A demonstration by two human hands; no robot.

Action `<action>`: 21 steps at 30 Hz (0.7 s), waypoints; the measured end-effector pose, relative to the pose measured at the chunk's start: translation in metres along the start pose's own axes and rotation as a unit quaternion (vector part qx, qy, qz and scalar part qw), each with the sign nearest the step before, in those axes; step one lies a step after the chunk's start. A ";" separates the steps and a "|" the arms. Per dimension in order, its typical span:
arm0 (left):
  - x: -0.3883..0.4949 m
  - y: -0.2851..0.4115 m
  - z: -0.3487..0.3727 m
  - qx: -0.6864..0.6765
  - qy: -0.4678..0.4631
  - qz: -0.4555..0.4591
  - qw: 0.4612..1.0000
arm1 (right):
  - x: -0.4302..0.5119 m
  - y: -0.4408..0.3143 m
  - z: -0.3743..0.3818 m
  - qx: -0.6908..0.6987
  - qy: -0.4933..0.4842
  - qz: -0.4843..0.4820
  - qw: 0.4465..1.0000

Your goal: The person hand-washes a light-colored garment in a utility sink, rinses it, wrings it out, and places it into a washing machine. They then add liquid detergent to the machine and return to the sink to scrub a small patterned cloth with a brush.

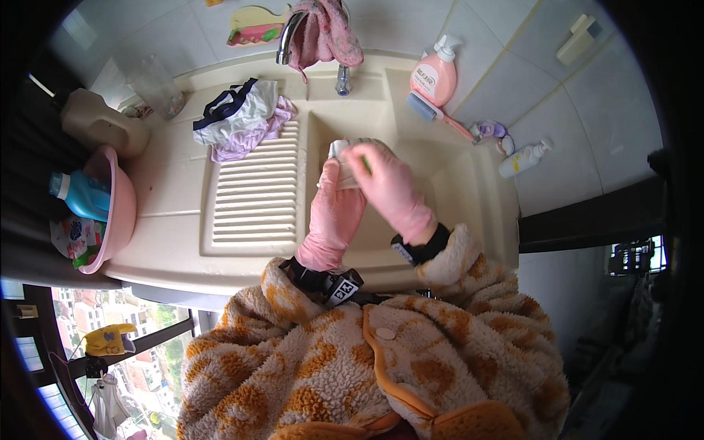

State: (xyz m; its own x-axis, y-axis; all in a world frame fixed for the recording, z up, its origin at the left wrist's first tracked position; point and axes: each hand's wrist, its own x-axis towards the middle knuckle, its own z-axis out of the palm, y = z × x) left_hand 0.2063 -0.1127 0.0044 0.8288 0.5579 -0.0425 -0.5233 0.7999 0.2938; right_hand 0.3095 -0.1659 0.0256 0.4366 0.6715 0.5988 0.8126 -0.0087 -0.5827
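Note:
Both my hands wear pink gloves and meet over the sink basin [379, 242]. My left hand [334, 225] holds a whitish item [345, 179], apparently cloth, with the thumb along its near side. Just above it, my right hand [393, 187] is slightly blurred, its fingers curled against the same item. A bit of a small green object [366, 164] shows inside those curled fingers; what it is cannot be made out. To the left, on the ribbed washboard [256, 201], lie a white garment with dark trim [247, 107] and a lilac garment [253, 137].
A chrome faucet [285, 41] with a pink towel [324, 33] rises behind the basin. On the right ledge are a pink pump bottle [435, 77], a scrub brush [426, 106] and a white bottle [525, 159]. A pink basin [122, 214] with a blue bottle [82, 195] stands left.

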 end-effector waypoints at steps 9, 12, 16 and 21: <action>0.001 0.028 0.013 0.118 -0.051 0.013 0.992 | 0.016 0.028 -0.052 0.358 -0.216 0.432 0.799; 0.004 0.029 0.010 0.206 -0.057 0.045 0.976 | 0.016 0.005 -0.055 0.297 -0.139 0.400 0.856; 0.006 0.032 0.006 0.142 0.043 0.099 0.984 | 0.009 -0.017 -0.058 0.342 -0.219 0.395 0.824; 0.007 0.041 0.003 0.098 0.017 0.094 0.991 | -0.009 -0.010 -0.044 0.260 -0.445 0.432 0.740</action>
State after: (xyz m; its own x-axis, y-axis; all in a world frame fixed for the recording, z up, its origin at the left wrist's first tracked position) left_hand 0.1916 -0.0765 0.0185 0.7111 0.7031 -0.0009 -0.6168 0.6244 0.4792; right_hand 0.3144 -0.2047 0.0501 0.0911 0.8062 -0.5846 0.0200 -0.5884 -0.8083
